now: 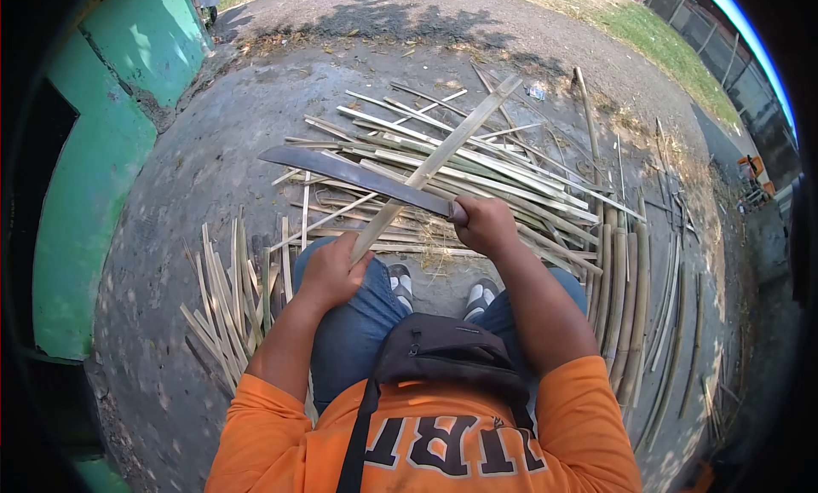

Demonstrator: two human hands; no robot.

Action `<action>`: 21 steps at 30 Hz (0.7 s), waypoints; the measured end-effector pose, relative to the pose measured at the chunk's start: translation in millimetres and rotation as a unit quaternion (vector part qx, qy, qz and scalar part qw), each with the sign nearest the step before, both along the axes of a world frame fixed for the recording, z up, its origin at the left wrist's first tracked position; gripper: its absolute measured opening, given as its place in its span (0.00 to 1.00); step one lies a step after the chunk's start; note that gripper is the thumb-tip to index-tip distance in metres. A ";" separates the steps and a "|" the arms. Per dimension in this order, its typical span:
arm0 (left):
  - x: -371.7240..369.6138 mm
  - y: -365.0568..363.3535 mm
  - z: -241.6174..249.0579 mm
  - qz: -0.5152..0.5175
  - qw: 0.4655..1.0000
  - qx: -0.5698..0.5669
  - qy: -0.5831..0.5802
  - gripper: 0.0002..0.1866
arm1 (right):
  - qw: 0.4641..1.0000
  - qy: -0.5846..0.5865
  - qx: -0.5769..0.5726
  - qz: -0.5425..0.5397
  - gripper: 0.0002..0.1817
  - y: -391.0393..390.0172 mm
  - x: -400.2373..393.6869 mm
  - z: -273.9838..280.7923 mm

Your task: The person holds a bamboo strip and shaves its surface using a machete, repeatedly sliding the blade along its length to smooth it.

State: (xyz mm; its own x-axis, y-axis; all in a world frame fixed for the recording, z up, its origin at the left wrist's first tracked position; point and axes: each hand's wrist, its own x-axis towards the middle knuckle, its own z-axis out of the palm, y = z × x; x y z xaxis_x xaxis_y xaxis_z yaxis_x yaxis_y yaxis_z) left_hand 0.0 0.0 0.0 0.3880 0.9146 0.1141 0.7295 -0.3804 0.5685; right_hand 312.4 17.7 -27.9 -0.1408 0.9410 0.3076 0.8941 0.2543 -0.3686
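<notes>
Shirt (281,442): orange, black letters with pale outline. Bag (443,357): dark, near black. Jeans (336,340): blue. Wall (94,212): green. Blade (349,171): dark grey. Strip (456,139): pale tan. Ground (170,263): grey, light dapples. Grass (673,50): green. Shoes (479,299): white and grey.

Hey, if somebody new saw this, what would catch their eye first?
Probably the long dark blade in the right hand, crossing the pale strip that the left hand grips. Next, likely the bright orange shirt at the bottom, then the heap of pale strips spread on the ground beyond the feet.
</notes>
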 end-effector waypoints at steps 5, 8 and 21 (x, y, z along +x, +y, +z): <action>1.4 0.2 2.4 0.012 0.999 -0.025 0.042 0.16 | 0.995 -0.071 0.028 0.062 0.08 5.9 -3.7 2.6; -0.8 -0.2 1.6 0.011 1.000 0.006 -0.011 0.15 | 0.998 0.025 0.010 -0.060 0.10 15.7 15.6 -8.4; -2.1 1.7 -0.7 -0.011 1.000 0.003 -0.021 0.15 | 0.997 -0.038 0.034 0.057 0.07 2.0 -11.8 3.2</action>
